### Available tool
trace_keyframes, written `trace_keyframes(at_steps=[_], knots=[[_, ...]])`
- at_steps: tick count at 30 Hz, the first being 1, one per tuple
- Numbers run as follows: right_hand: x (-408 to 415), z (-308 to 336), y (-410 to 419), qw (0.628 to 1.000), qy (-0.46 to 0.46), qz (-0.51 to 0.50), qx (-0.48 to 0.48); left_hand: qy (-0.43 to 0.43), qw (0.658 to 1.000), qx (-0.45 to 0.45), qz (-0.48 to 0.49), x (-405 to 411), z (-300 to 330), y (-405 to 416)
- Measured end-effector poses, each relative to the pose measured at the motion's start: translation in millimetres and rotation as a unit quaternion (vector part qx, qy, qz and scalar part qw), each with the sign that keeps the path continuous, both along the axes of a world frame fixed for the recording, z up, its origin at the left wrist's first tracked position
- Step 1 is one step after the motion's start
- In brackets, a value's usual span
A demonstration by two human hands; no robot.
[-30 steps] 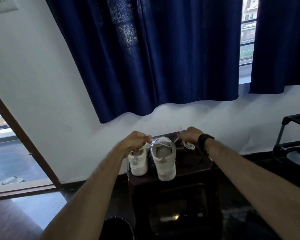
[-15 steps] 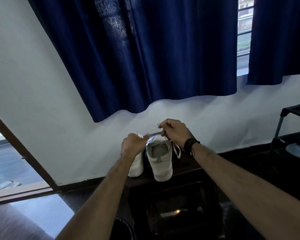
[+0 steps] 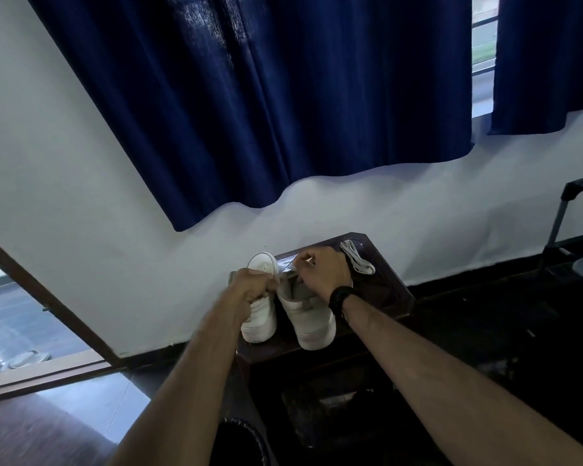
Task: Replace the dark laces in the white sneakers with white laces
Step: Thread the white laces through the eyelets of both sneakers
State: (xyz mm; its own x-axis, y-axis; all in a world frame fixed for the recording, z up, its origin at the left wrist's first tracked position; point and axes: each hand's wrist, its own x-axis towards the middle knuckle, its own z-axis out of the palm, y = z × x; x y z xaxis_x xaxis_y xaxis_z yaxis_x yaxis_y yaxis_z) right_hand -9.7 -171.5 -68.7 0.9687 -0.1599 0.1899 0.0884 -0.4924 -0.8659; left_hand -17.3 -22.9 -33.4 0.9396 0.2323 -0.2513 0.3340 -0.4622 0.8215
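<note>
Sneakers stand side by side — heels toward camera, toes wallward.

No readable text, label, brand or number shows on anything here.

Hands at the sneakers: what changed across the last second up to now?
The right hand came in from the stool's right side to above the right sneaker, pinching a lace end. That uncovered the folded white lace on the stool. The left hand stayed curled by the left sneaker; both sneakers kept their places.
</note>
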Motion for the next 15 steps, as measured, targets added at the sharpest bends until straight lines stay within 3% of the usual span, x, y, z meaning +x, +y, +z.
trace_keyframes(at_steps=[5, 15], knots=[[1, -8, 1, 0.999, -0.002, -0.034, 0.010, 0.000, 1.000, -0.026, -0.005, -1, -1, 3], [-8, -14, 14, 0.989, -0.039, -0.006, -0.142, -0.027, 0.997, -0.070, 0.034, -11, 1, 1]])
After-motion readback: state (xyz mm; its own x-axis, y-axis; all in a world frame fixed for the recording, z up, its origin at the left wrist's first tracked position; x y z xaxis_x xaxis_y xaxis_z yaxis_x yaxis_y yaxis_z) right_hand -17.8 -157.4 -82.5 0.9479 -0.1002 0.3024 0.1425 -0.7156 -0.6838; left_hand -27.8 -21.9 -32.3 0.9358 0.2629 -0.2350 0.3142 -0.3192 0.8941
